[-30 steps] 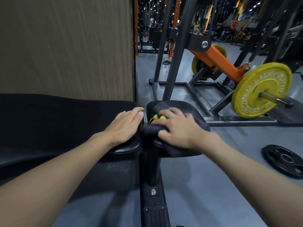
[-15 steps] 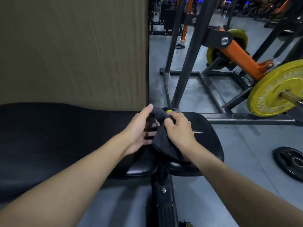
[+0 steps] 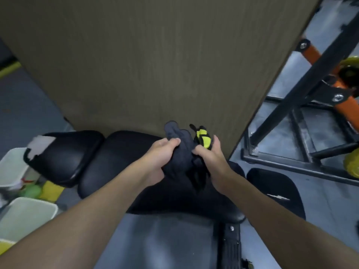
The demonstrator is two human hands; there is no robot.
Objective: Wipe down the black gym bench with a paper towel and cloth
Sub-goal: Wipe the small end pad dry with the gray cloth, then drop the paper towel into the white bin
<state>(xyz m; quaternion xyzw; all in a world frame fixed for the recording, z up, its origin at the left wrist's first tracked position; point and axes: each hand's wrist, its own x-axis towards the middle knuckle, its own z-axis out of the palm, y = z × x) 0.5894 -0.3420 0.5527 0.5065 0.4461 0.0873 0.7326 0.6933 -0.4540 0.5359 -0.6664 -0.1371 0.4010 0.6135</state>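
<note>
Left hand [image 3: 161,152] grips a dark cloth [image 3: 180,160], fingers curled over its upper fold, while the right hand [image 3: 210,155] pinches the same cloth just beside it, thumb and fingers closed near a yellow patch [image 3: 204,139] on the fabric. Both hands hold the bunched cloth over the middle of the black gym bench [image 3: 108,162], whose padded sections run left to right in front of a brown wall panel [image 3: 145,65]. White bins [image 3: 25,214] stand on the floor at the near left, and a black and orange weight rack [image 3: 291,95] stands at the far right.
</note>
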